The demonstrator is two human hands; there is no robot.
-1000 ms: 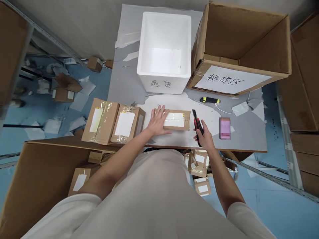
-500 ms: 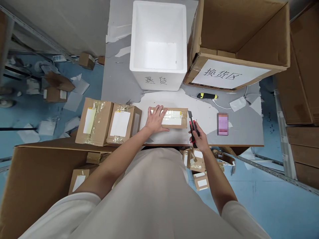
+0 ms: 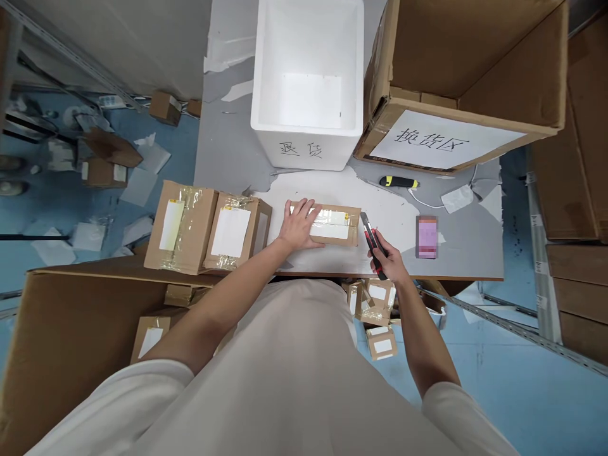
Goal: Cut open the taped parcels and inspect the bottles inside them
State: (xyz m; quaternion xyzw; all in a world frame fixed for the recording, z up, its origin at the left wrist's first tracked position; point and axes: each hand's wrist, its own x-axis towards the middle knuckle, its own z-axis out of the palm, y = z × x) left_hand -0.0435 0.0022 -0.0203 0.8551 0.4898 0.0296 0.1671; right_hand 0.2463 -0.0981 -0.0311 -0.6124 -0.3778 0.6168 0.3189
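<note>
A small cardboard box (image 3: 352, 235) with a white label and clear tape lies on the table near its front edge. My left hand (image 3: 297, 227) rests on the left end of this box, fingers spread, covering that end. In my right hand (image 3: 388, 256) is a black and red utility knife (image 3: 375, 250). Its blade points up and to the left, close to the right end of the small box; whether it touches the cardboard I cannot tell.
Two taped cartons (image 3: 230, 233) stand on the left. Behind are a white foam box (image 3: 308, 151) and a big open carton (image 3: 446, 140). A yellow-black tool (image 3: 398, 182), a white adapter (image 3: 456, 199) and a phone (image 3: 427, 237) lie to the right. An open carton (image 3: 85, 323) stands lower left.
My right hand has shifted slightly right with the knife, which now leans more to the left. The left hand stays on the small box. The whole view has shifted a little.
</note>
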